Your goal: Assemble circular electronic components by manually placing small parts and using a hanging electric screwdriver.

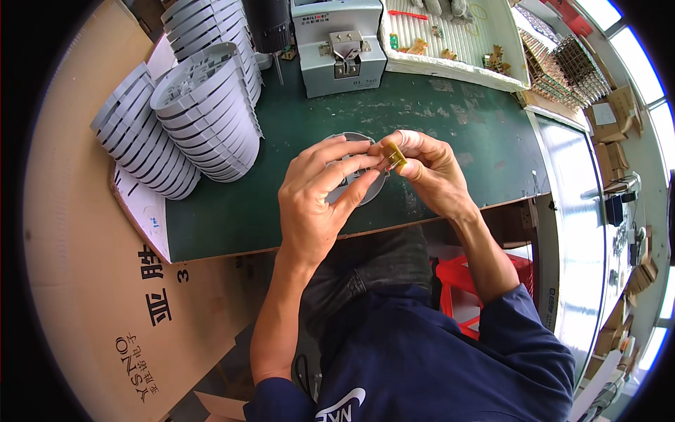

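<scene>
My right hand (434, 172) pinches a small yellowish circuit board (396, 156) between thumb and fingers, tilted on edge. From the other side, my left hand (313, 179) brings its thumb and fingertips together right at the board's left edge. What lies between those left fingertips is too small to make out; a tiny reddish bit shows beside them. Beneath both hands, a round grey plastic housing (377, 191) rests on the green bench (464, 151), mostly covered by my fingers.
Stacks of grey round housings (218, 133) stand at the left. A screwdriver (271, 32) hangs beside a grey screw-feeding machine (341, 53) at the back. Right of it is a white tray (457, 67) holding small boards and gloves. A red stool (450, 274) stands under the bench.
</scene>
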